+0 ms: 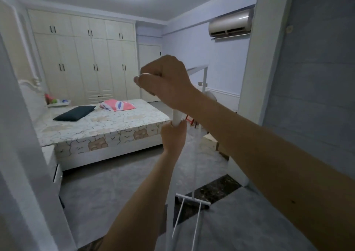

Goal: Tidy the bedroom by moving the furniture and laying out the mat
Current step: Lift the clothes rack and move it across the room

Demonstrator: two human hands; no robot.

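1. A person stands in a bedroom doorway gripping a white metal rack (pixel 194 154) with both hands.
2. The right hand (pixel 163 76) is curled around the rack's top; the left hand (pixel 172 135) grips the upright white post (pixel 176 116) just below.
3. The rack's base bar (pixel 193 200) and two thin rods show low in the frame, above a dark marble threshold (pixel 217 191).
4. Beyond, a bed (pixel 101 124) with a bear-print sheet carries a dark pillow (pixel 75 113) and a pink pillow (pixel 117 105).
5. A cream wardrobe (pixel 82 58) lines the far wall; an air conditioner (pixel 230 23) hangs high on the right.
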